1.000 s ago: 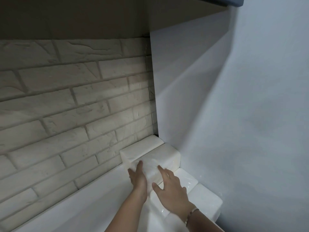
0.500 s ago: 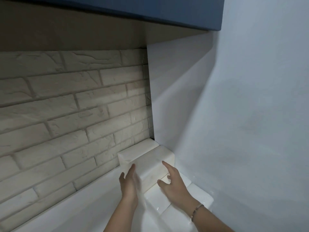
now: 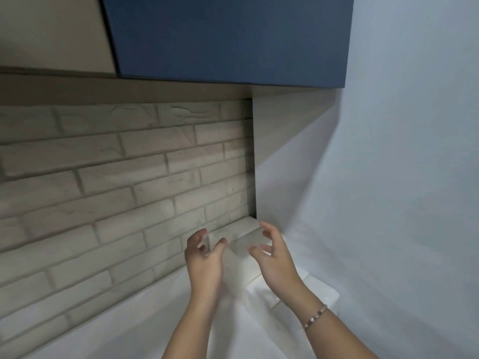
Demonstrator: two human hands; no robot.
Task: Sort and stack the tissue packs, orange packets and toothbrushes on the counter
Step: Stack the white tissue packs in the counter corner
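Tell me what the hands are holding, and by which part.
Nothing, it seems: the left hand and right hand hover, fingers loosely curled, either side of the top tissue pack; blur hides any light touch.

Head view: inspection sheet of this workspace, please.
Surface: white counter, glossy.
Job's things: white tissue packs stacked in the right corner, upper tier against the brick, lower ones in front; orange packets and toothbrushes not in view.
Clutter: nothing seen.
Grippers: left hand and right hand flank the upper tier, fingers loosely curled, gripping nothing; bracelet on right wrist.
Cables: nothing seen.
Surroundings: brick backsplash, blue cabinet above, pale wall at right.
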